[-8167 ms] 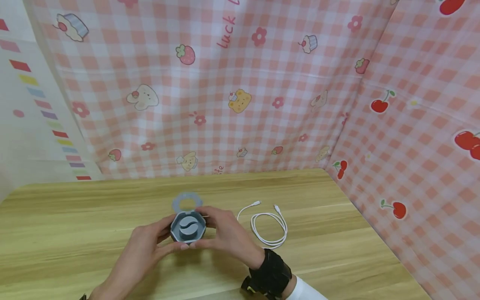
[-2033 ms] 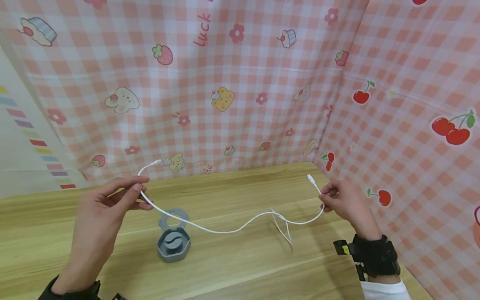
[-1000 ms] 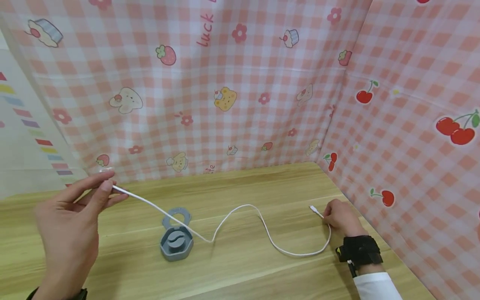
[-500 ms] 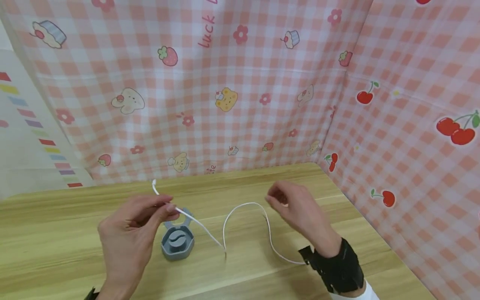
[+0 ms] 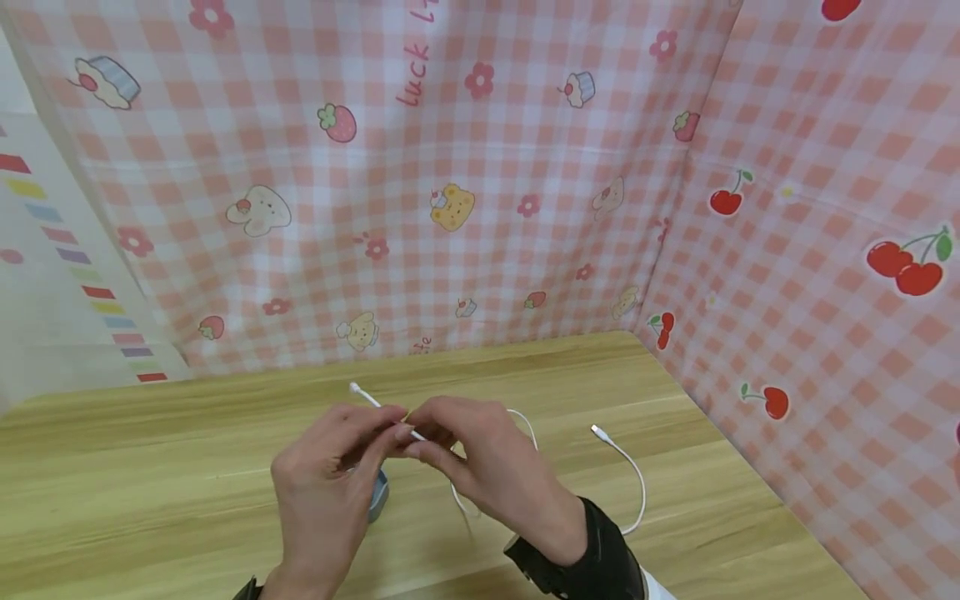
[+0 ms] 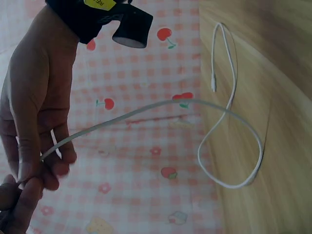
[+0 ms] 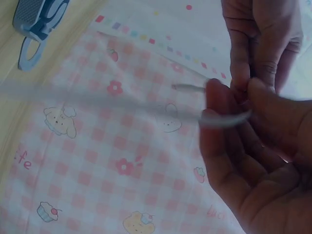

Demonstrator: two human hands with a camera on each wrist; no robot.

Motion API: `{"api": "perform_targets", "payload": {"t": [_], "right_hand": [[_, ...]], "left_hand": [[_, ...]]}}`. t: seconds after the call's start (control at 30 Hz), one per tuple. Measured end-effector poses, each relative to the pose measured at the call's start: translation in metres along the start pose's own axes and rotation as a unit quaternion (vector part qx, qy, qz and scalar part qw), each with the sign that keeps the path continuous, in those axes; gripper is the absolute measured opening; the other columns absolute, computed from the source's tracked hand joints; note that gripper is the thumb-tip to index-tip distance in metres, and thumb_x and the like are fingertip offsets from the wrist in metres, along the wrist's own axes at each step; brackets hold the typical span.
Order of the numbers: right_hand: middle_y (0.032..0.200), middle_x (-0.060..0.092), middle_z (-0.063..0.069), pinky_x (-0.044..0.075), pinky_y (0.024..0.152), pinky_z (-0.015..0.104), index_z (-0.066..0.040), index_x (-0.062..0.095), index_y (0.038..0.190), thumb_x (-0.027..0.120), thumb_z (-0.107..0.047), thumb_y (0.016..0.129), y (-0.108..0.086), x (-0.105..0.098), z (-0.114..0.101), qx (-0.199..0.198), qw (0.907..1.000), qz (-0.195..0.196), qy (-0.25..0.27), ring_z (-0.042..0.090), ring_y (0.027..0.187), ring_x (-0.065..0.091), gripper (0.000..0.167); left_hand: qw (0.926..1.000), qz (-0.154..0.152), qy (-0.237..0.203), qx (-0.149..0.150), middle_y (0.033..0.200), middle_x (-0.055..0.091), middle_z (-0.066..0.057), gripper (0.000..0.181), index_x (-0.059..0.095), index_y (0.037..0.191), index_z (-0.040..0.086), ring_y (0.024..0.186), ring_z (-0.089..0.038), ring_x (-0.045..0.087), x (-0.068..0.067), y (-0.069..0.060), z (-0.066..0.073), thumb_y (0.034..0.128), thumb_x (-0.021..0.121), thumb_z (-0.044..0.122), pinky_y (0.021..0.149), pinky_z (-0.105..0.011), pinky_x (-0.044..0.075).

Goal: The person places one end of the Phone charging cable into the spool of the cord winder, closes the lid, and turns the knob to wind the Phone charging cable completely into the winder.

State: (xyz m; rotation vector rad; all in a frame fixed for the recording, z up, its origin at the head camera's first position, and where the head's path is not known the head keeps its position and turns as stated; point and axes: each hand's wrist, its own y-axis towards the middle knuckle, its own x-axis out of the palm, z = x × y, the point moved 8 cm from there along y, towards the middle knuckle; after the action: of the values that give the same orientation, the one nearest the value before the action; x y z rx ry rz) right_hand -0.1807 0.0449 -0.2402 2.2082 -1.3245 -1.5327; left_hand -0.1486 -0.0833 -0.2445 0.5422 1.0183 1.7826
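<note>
Near the middle of the head view my left hand (image 5: 330, 475) pinches a white USB cable (image 5: 640, 483) between thumb and forefinger, a short way behind one plug (image 5: 356, 388). My right hand (image 5: 495, 467) pinches the same cable just beside it, the fingertips of both hands meeting. The rest of the cable curves over the table to the other plug (image 5: 597, 432) at the right. Behind my left hand a grey hexagonal case (image 5: 379, 497) shows only its edge. In the right wrist view the case has its ring-shaped lid (image 7: 30, 53) swung open.
A wooden tabletop (image 5: 150, 475) lies beneath everything. Pink checked cloth (image 5: 420, 267) stands behind it and another checked cloth (image 5: 810, 333) along the right. A white cloth strip with coloured squares (image 5: 97, 292) hangs at the left.
Earlier both hands held the case, then the cable stretched near its two ends. My right hand has since let one end down at right and moved left to the cable beside my left hand.
</note>
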Motion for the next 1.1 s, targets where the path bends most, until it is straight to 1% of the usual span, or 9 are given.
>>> {"api": "perform_targets", "payload": {"t": [0.13, 0.23, 0.37, 0.5, 0.6, 0.73, 0.87, 0.97, 1.1], "right_hand": [[0.078, 0.067, -0.003, 0.046, 0.061, 0.006, -0.012, 0.067, 0.092, 0.067, -0.010, 0.088, -0.001, -0.003, 0.000, -0.013, 0.9995, 0.026, -0.015, -0.001, 0.062, 0.061, 0.005], [0.075, 0.067, -0.002, 0.047, 0.061, 0.006, -0.011, 0.067, 0.091, 0.066, -0.010, 0.088, -0.002, -0.006, 0.001, -0.012, 0.9994, 0.033, -0.008, -0.001, 0.061, 0.060, 0.003], [0.076, 0.067, -0.002, 0.049, 0.061, 0.009, -0.011, 0.067, 0.089, 0.065, -0.008, 0.089, -0.003, -0.009, 0.003, 0.002, 0.9995, 0.029, 0.015, 0.000, 0.062, 0.061, 0.003], [0.078, 0.067, -0.002, 0.050, 0.060, 0.012, -0.012, 0.067, 0.090, 0.064, -0.010, 0.090, -0.004, -0.009, 0.004, 0.023, 0.9990, 0.017, 0.035, -0.002, 0.064, 0.062, 0.004], [0.077, 0.066, -0.003, 0.050, 0.058, 0.013, -0.014, 0.067, 0.092, 0.062, -0.015, 0.093, -0.004, -0.006, 0.004, 0.036, 0.9981, 0.004, 0.049, -0.004, 0.063, 0.060, 0.006], [0.074, 0.062, -0.004, 0.049, 0.055, 0.012, -0.014, 0.067, 0.093, 0.059, -0.020, 0.095, -0.004, -0.003, 0.002, 0.037, 0.9980, -0.001, 0.052, -0.005, 0.060, 0.056, 0.010], [0.072, 0.060, -0.006, 0.042, 0.053, 0.009, -0.015, 0.067, 0.089, 0.061, -0.016, 0.094, -0.004, -0.006, 0.001, 0.026, 0.9991, 0.015, 0.031, -0.006, 0.057, 0.047, 0.008], [0.070, 0.060, -0.008, 0.037, 0.052, 0.008, -0.015, 0.066, 0.085, 0.063, -0.014, 0.092, -0.005, -0.009, -0.001, 0.006, 0.9995, 0.028, 0.013, -0.007, 0.057, 0.043, 0.008], [0.068, 0.060, -0.008, 0.035, 0.052, 0.007, -0.015, 0.066, 0.081, 0.064, -0.015, 0.091, -0.005, -0.011, 0.000, -0.008, 0.9996, 0.027, 0.007, -0.007, 0.057, 0.041, 0.011]], "left_hand": [[0.9952, -0.017, 0.064, 0.072, 0.077, 0.065, -0.001, 0.010, 0.075, 0.090, 0.006, 0.062, 0.002, 0.060, 0.003, 0.000, 0.008, 0.0807, 0.071, 0.004, 0.057, -0.007, 0.048], [0.9825, -0.009, 0.127, 0.136, 0.078, 0.059, 0.001, 0.017, 0.075, 0.088, 0.011, 0.061, -0.003, 0.052, 0.003, 0.000, 0.014, 0.0893, 0.063, 0.022, 0.054, -0.008, 0.041], [0.9682, -0.002, 0.168, 0.186, 0.081, 0.053, -0.007, 0.032, 0.074, 0.081, 0.011, 0.073, -0.016, 0.049, 0.002, 0.000, 0.019, 0.0951, 0.055, 0.032, 0.065, -0.020, 0.039], [0.9641, -0.028, 0.176, 0.197, 0.081, 0.057, -0.004, 0.034, 0.073, 0.083, 0.010, 0.074, -0.014, 0.053, 0.002, 0.000, 0.018, 0.0982, 0.051, 0.030, 0.067, -0.019, 0.043], [0.9624, -0.048, 0.167, 0.209, 0.075, 0.057, 0.001, 0.031, 0.073, 0.091, 0.010, 0.060, -0.005, 0.048, 0.004, -0.003, 0.017, 0.1001, 0.048, 0.026, 0.055, -0.012, 0.041], [0.9599, -0.054, 0.155, 0.227, 0.073, 0.056, 0.003, 0.029, 0.072, 0.100, 0.011, 0.056, -0.002, 0.042, 0.006, -0.008, 0.018, 0.1016, 0.045, 0.020, 0.051, -0.010, 0.036], [0.9600, -0.070, 0.151, 0.226, 0.073, 0.057, 0.003, 0.029, 0.072, 0.098, 0.010, 0.057, -0.002, 0.043, 0.009, -0.008, 0.019, 0.1010, 0.045, 0.020, 0.052, -0.010, 0.037], [0.9533, -0.083, 0.161, 0.241, 0.072, 0.056, 0.004, 0.030, 0.071, 0.092, 0.010, 0.057, -0.002, 0.046, 0.010, -0.006, 0.022, 0.1005, 0.046, 0.023, 0.052, -0.011, 0.040], [0.9357, -0.102, 0.186, 0.282, 0.068, 0.049, 0.007, 0.033, 0.067, 0.084, 0.011, 0.054, -0.001, 0.040, 0.011, -0.005, 0.026, 0.1022, 0.044, 0.025, 0.048, -0.011, 0.038]]}}
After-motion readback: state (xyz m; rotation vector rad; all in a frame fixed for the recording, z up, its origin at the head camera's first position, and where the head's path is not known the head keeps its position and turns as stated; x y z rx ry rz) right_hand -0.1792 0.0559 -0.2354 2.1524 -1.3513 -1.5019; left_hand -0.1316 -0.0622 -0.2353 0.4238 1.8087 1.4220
